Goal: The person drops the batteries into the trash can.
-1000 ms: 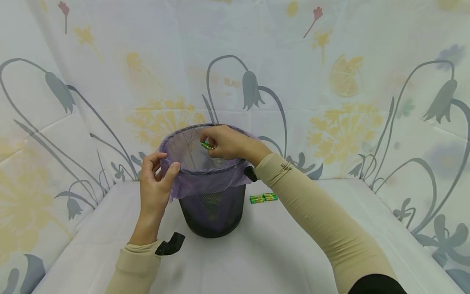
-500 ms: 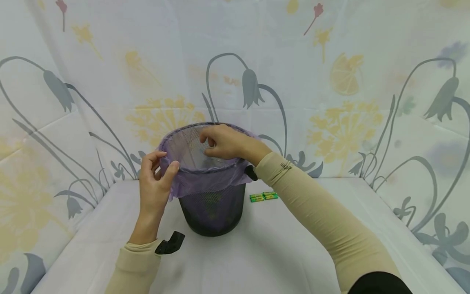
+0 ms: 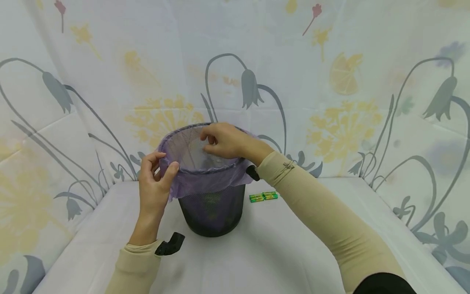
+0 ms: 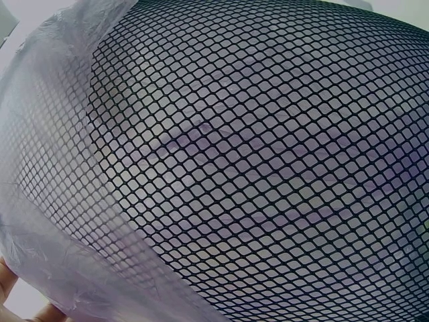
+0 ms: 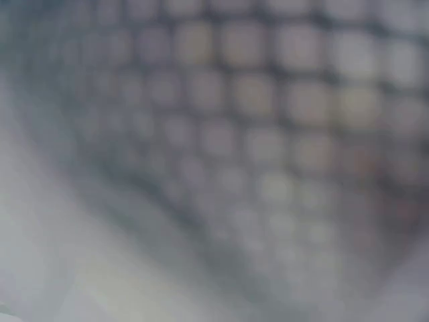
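Note:
A black mesh wastebasket [image 3: 213, 216] stands upright on the white surface, a purple bin liner [image 3: 209, 182] folded out over its rim. My left hand [image 3: 156, 183] grips the lined rim at the left, thumb in front. In the left wrist view its fingertips [image 4: 47, 314] show beside the liner's edge, with the mesh wall [image 4: 268, 161] filling most of the picture. Over the basket's mouth is my right hand [image 3: 227, 141], fingers loosely bent and nothing visible between them. The right wrist view holds only blurred mesh [image 5: 255, 94] and liner, close up.
Several green batteries [image 3: 263, 197] lie in a small group on the white cloth [image 3: 279, 253], right of the wastebasket. A flower-printed curtain [image 3: 293, 90] rises behind and along both sides. Each sleeve carries a black wrist mount [image 3: 170, 243].
A green battery was between my right fingers one second ago; they have let it go over the basket, and it is out of sight. Both hands have stayed in place.

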